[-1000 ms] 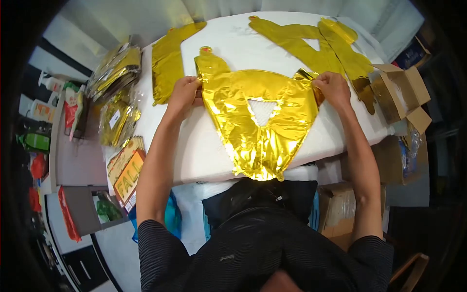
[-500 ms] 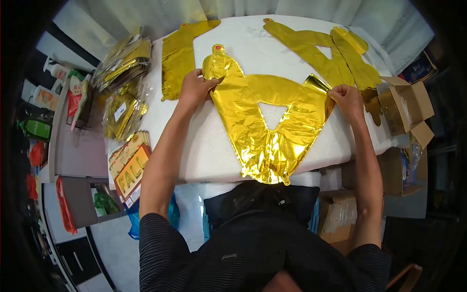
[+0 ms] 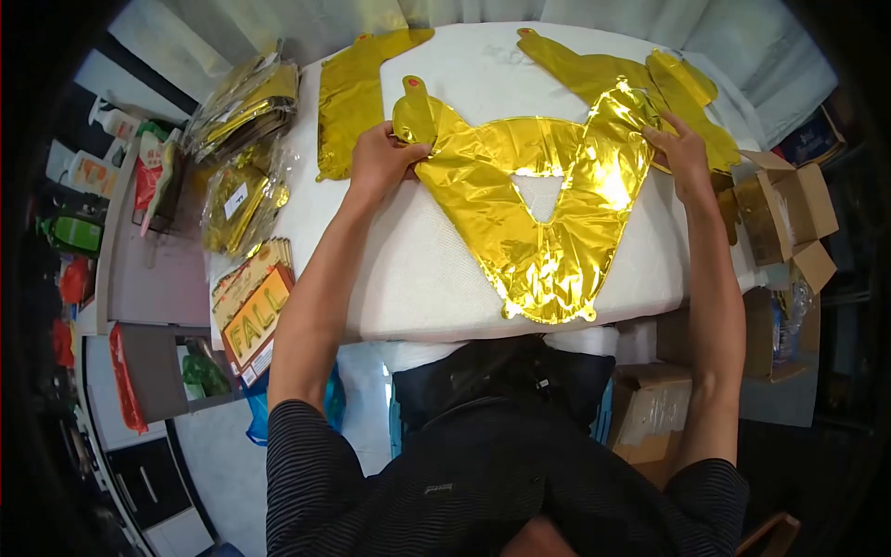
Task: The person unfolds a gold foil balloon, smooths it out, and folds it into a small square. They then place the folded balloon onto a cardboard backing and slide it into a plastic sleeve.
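A shiny gold letter A foil balloon, deflated, lies upside down over the near part of the table, its triangular hole showing. My left hand is closed on the edge of its left leg, just below a folded-over end with a red dot. At the right leg's outer edge, my right hand grips the foil with the thumb on top; its other fingers are partly hidden. That right leg is spread flat up to its tip.
A flat gold foil balloon lies back left, another back right. Bagged gold foil packs and FALL cards sit at the left of the white table. An open cardboard box stands right.
The right leg's folded end has been opened out flat, away from me. The balloon has shifted slightly right and away. My right hand has turned along its edge; my left keeps its hold.
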The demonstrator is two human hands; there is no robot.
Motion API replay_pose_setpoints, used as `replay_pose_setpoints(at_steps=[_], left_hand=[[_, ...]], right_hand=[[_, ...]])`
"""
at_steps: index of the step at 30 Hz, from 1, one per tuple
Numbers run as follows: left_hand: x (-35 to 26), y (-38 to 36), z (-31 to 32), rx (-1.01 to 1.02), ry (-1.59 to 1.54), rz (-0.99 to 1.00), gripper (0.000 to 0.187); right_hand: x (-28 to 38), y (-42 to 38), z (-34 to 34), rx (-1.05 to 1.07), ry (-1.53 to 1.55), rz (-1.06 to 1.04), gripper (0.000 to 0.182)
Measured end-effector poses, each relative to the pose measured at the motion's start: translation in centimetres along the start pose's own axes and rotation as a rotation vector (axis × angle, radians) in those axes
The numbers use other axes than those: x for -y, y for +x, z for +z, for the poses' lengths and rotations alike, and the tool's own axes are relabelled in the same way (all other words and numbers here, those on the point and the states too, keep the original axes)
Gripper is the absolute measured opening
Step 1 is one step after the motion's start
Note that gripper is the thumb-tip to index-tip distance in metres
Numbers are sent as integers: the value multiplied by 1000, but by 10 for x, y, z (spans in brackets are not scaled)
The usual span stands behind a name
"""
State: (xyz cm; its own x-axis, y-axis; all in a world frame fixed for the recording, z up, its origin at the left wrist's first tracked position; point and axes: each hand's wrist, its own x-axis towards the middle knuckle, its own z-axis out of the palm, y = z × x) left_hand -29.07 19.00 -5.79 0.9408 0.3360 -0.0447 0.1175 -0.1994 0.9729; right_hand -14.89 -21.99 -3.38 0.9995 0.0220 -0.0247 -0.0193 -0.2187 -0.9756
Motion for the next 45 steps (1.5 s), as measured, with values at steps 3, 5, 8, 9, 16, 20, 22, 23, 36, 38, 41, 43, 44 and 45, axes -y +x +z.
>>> replay_pose_setpoints(at_steps=[3, 5, 8, 9, 16, 20, 22, 23, 36, 38, 41, 43, 44, 45], left_hand=[[-15, -6, 5, -71, 224, 16, 20], [-25, -6, 9, -88, 301, 18, 22], [-12, 8, 5, -136, 437, 95, 27], [-14, 7, 6, -139, 452, 95, 28], [-13, 5, 4, -151, 538, 136, 34], [-12, 5, 2, -143, 516, 108, 48], [-24, -15, 6, -205, 692, 207, 64], [-25, -24, 9, -209, 687, 205, 64], [10, -156, 27, -177, 543, 577, 21], [18, -154, 26, -214, 429, 627, 17], [16, -152, 23, -217, 359, 558, 14], [17, -153, 19, -221, 324, 538, 13], [17, -154, 18, -201, 283, 522, 12], [17, -154, 17, -194, 262, 515, 12]], right_hand=[[-6, 0, 10, 20, -164, -73, 68], [-25, 12, 14, -13, -247, -121, 66], [-30, 20, 16, -69, -422, -156, 63], [-31, 22, 17, -73, -455, -162, 62], [-23, 20, 22, -83, -469, -192, 56], [-39, 34, 17, -113, -466, -231, 55], [-39, 33, 15, -146, -550, -280, 56], [-38, 31, 13, -143, -554, -285, 56], [42, -54, 164, 238, -626, -1075, 47], [55, -76, 222, 449, -630, -1210, 47], [50, -83, 296, 500, -575, -1482, 42], [48, -87, 330, 748, -875, -1363, 30], [46, -85, 336, 759, -877, -1370, 30], [44, -83, 337, 676, -830, -1476, 28]])
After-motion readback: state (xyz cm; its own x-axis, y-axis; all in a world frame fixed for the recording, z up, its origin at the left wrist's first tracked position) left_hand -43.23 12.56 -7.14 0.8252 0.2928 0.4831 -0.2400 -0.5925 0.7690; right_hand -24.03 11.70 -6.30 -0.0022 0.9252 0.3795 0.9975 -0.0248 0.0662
